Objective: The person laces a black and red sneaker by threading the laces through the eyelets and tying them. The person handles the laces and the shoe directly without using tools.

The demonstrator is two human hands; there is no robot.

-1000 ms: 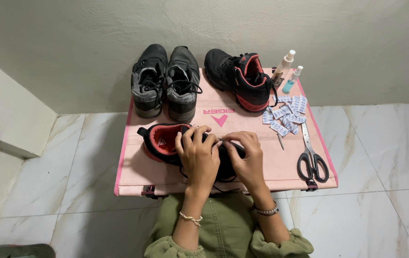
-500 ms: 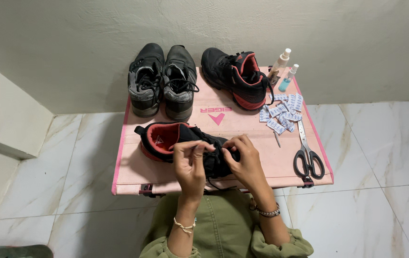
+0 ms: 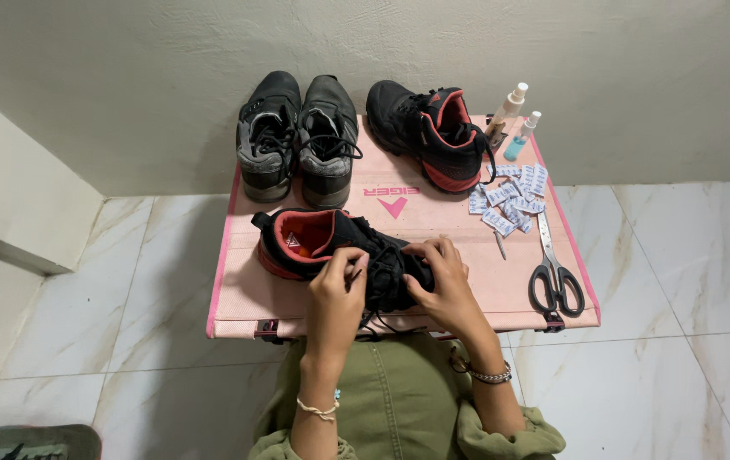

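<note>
Head view | black-and-red shoe (image 3: 314, 243) lying sideways at near edge of pink table (image 3: 237, 294) | left hand (image 3: 337, 285) pinching lace | right hand (image 3: 442, 281) cupped over toe | likely light, flexible upper; best gripped at stiffer sole or heel

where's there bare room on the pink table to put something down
Bare patches: the pink table left of the black and red shoe, and the strip between the right hand and the scissors. Crowded: the back row of shoes, and the sachets and bottles.

Toe of the black-and-red shoe (image 3: 331, 247) under both hands' fingers (image 3: 352, 266).
</note>
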